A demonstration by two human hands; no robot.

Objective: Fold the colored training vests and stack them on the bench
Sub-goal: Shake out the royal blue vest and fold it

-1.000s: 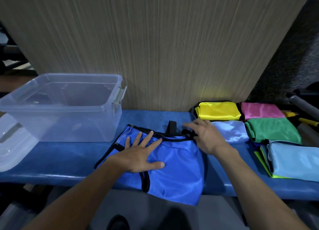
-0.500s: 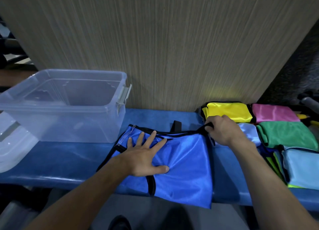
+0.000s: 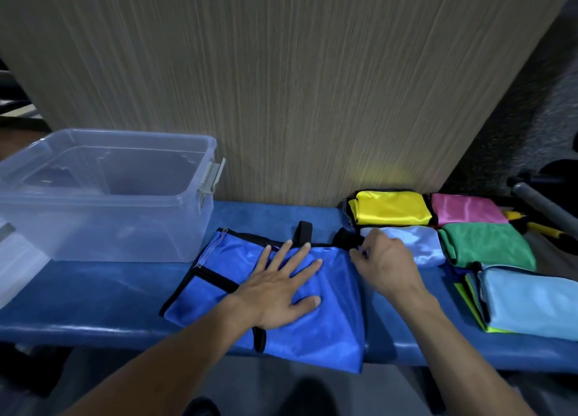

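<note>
1. Nearest me, the left hand [image 3: 275, 293] lies flat with fingers spread, pressing the blue vest [image 3: 316, 318] onto the bench [image 3: 103, 297]; the vest's front edge droops off the bench at 6 o'clock.
2. At 2 o'clock of it, the right hand [image 3: 386, 264] curls its fingers at the vest's far right corner, pinching the black trim, I'd say.
3. We're mid-fold, I reckon; next I'd carry that corner over toward 9 o'clock while the left hand pins the cloth.
4. Further out at 3 o'clock, folded vests: light blue [image 3: 531, 300], white [image 3: 413, 243], green [image 3: 488, 243], yellow [image 3: 391, 207], pink [image 3: 466, 207].
5. At 10 o'clock, a clear tub [image 3: 125, 228].
</note>
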